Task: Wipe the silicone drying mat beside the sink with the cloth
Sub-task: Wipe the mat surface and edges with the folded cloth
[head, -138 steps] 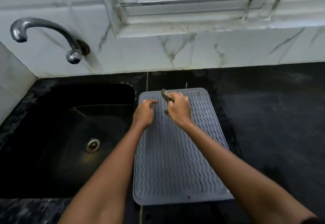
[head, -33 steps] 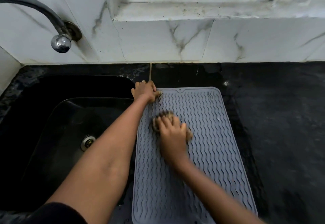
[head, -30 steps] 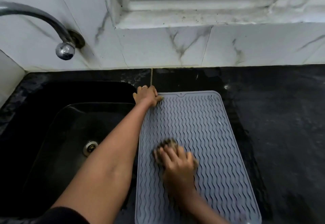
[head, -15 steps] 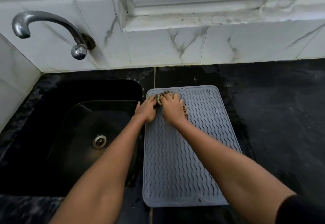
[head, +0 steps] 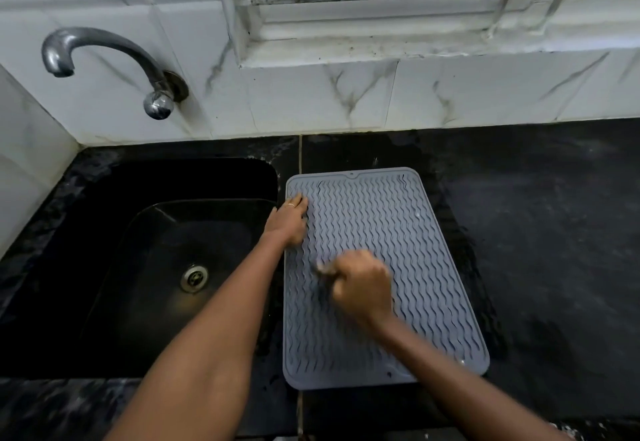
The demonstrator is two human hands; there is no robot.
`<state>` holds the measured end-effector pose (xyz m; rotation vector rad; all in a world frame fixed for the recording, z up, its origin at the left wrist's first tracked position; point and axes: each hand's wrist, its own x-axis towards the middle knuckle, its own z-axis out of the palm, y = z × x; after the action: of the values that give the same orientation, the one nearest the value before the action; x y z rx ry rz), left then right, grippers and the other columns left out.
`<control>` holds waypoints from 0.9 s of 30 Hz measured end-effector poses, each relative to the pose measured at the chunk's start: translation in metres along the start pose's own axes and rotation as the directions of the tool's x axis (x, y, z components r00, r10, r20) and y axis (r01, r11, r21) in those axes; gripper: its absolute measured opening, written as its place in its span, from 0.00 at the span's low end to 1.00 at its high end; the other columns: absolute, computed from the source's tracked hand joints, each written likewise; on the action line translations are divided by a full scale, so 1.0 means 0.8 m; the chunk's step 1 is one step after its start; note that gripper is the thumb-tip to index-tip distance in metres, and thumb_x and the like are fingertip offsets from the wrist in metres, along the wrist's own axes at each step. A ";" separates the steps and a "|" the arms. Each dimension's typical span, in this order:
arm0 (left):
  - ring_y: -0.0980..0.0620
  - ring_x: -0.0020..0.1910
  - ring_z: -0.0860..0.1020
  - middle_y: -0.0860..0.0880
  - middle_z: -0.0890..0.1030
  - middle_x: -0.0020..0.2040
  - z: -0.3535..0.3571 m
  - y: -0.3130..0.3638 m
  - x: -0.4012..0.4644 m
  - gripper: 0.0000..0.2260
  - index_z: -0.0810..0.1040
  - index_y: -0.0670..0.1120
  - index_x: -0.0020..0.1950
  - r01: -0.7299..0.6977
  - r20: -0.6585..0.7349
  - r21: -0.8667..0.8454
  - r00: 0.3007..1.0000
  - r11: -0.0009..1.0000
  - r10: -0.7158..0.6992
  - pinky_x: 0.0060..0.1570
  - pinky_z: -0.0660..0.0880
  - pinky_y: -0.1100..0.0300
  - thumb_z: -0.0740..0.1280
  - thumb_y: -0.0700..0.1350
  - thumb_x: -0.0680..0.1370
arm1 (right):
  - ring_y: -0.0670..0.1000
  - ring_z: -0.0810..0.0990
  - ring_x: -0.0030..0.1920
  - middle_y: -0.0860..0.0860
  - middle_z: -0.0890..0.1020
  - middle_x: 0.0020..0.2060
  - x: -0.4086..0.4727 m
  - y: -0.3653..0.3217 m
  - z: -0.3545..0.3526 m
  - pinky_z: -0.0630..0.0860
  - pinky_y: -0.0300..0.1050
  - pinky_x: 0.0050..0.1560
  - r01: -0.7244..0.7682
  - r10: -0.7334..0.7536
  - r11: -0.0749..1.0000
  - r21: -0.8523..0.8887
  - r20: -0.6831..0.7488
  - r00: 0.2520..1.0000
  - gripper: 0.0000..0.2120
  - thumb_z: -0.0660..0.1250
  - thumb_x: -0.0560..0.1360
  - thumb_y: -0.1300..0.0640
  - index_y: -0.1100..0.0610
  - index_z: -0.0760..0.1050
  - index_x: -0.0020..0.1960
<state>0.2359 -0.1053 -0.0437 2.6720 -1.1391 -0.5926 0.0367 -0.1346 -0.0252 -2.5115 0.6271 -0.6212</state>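
Clenching the cloth (head: 323,276) mid-mat (head: 398,232), right grip (head: 363,284) closed; left grip (head: 287,222) flat, pressing mat's edge.

Arms: two bare forearms enter from the lower edge, uncovered from elbow to wrist.
Left hand (head: 288,221): sharply rendered; a thin ring encircles one finger near the knuckle.
Right hand (head: 363,286): outline softened by blur, so finger details cannot be made out.
Sleeves: none visible on either forearm.
Wrists: bare on both sides.
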 end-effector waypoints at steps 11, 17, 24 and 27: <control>0.49 0.78 0.53 0.48 0.54 0.79 0.015 -0.004 -0.028 0.25 0.54 0.44 0.78 -0.018 -0.075 -0.087 0.997 0.996 0.012 0.77 0.50 0.48 0.57 0.42 0.82 | 0.56 0.74 0.53 0.53 0.80 0.52 0.045 0.005 0.057 0.70 0.53 0.50 0.024 0.021 0.938 -0.346 0.126 0.992 0.12 0.59 0.73 0.62 0.57 0.76 0.54; 0.51 0.78 0.51 0.49 0.51 0.80 0.012 -0.001 -0.032 0.25 0.51 0.44 0.79 -0.018 -0.034 -0.041 0.999 0.999 0.017 0.77 0.49 0.52 0.55 0.43 0.83 | 0.52 0.75 0.36 0.50 0.80 0.35 -0.087 -0.016 0.020 0.67 0.43 0.34 0.099 -0.081 0.971 -0.217 0.089 0.993 0.11 0.58 0.62 0.62 0.56 0.78 0.38; 0.51 0.78 0.54 0.50 0.53 0.79 0.007 -0.003 -0.035 0.26 0.54 0.46 0.79 -0.019 -0.044 -0.041 0.999 0.999 0.018 0.76 0.48 0.50 0.58 0.43 0.82 | 0.49 0.75 0.41 0.51 0.83 0.42 0.022 0.001 0.002 0.70 0.42 0.41 -0.056 0.050 0.998 0.020 0.204 0.978 0.12 0.59 0.73 0.60 0.55 0.80 0.49; 0.52 0.78 0.53 0.50 0.55 0.79 0.013 -0.002 -0.040 0.25 0.55 0.45 0.78 -0.014 -0.086 -0.047 0.996 0.999 0.009 0.76 0.45 0.50 0.57 0.43 0.82 | 0.56 0.70 0.61 0.54 0.74 0.65 0.060 0.003 0.028 0.69 0.53 0.59 0.008 0.063 0.976 -0.217 0.316 0.947 0.19 0.59 0.76 0.62 0.55 0.70 0.67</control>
<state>0.2122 -0.0813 -0.0445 2.6215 -1.1023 -0.4919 0.0861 -0.1544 -0.0291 -2.7161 0.6329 -0.1278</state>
